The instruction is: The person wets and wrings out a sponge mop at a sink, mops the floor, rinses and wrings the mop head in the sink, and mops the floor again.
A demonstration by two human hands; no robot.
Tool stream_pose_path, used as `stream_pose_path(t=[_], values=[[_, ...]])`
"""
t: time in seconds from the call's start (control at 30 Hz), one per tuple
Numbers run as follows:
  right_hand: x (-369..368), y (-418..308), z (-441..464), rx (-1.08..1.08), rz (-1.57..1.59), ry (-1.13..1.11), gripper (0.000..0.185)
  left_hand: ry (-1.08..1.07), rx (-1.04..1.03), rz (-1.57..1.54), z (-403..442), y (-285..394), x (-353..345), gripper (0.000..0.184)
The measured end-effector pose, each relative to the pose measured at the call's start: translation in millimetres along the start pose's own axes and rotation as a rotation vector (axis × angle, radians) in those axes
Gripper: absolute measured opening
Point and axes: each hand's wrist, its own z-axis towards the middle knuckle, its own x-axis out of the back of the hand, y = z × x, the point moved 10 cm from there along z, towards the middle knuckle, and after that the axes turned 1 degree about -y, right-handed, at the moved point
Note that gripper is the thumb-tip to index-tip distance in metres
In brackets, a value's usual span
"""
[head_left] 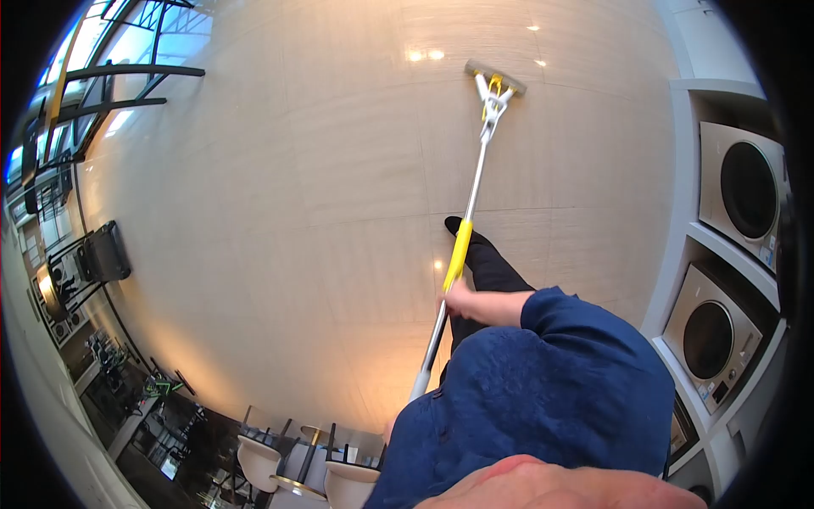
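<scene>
A sponge mop [477, 180] with a silver pole, a yellow grip sleeve and a white-and-yellow head slants across the floor. Its grey sponge [496, 76] lies on the tiles at the far end. My right hand [458, 297], slightly blurred, is closed around the pole just below the yellow sleeve. Toward my body, the pole turns dark and then light grey before passing behind my blue shirt [526, 399]. Only a sliver of my left hand or arm [389, 430] shows at the shirt's left edge, near the pole's upper end; its fingers are hidden.
Pale tiled floor [322, 170] spreads ahead. Front-loading machines [710, 339] sit in white shelving on the right. Dark-framed furniture [136, 85] and a black padded seat [106, 252] line the left. Light chairs [259, 462] and a gold-rimmed table [297, 489] stand at lower left.
</scene>
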Motion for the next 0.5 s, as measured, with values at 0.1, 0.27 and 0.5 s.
stream_pose_path(t=[0.1,0.27,0.5], values=[[-53,33,-51,-0.192,-0.036,-0.46,0.014,0.038,-0.12,-0.169,-24,6,-4,0.034],[-27,-119,21,0.552,-0.218,-0.012,0.027,0.093,-0.323,-0.437,-89,120,43,0.035],[18,-328,10,0.656,-0.37,0.24,0.052,0.125,-0.602,-0.637,-93,268,126,0.024]])
